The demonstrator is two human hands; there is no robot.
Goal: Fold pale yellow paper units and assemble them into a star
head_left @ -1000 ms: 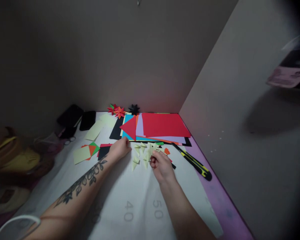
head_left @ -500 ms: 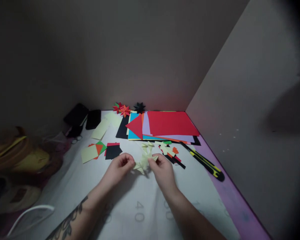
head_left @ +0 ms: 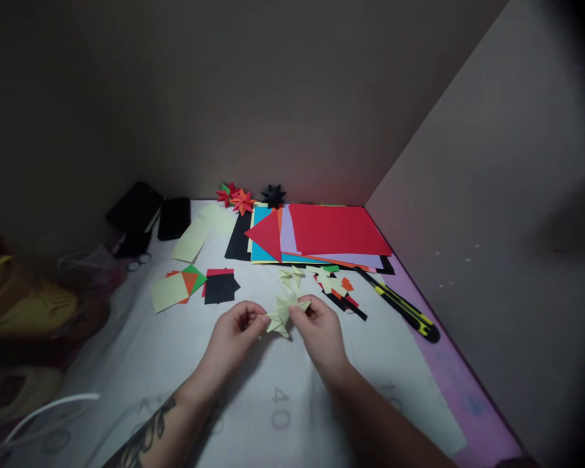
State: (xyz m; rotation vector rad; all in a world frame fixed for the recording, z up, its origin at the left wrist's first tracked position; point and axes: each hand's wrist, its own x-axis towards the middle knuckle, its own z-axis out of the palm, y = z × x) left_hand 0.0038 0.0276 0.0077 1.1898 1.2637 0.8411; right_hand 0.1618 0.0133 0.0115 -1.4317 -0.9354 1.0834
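A pale yellow folded paper star (head_left: 283, 313) with pointed tips is held between both hands over the white table cover. My left hand (head_left: 241, 328) pinches a tip on its left side between thumb and fingers. On the other side, my right hand (head_left: 320, 330) grips the star's body, thumb in front and fingers curled behind. Just beyond it lie pale yellow folded paper pieces (head_left: 292, 275). To the right is a small heap of coloured paper scraps (head_left: 334, 286). Left of my hands, small black paper squares (head_left: 220, 286) and pale yellow squares (head_left: 169, 294) lie stacked with other colours.
Large coloured sheets, red (head_left: 338, 229) on top, lie at the back. A yellow-black utility knife (head_left: 403, 308) lies on the right, near the wall. Folded red-orange (head_left: 243, 202) and black stars (head_left: 273, 195) sit behind. Scissors (head_left: 139, 262) and a black phone-like object (head_left: 174, 218) are at left.
The view has shifted slightly. My left fingers have closed in on the star's left tip, and both hands still hold the star in nearly the same place.
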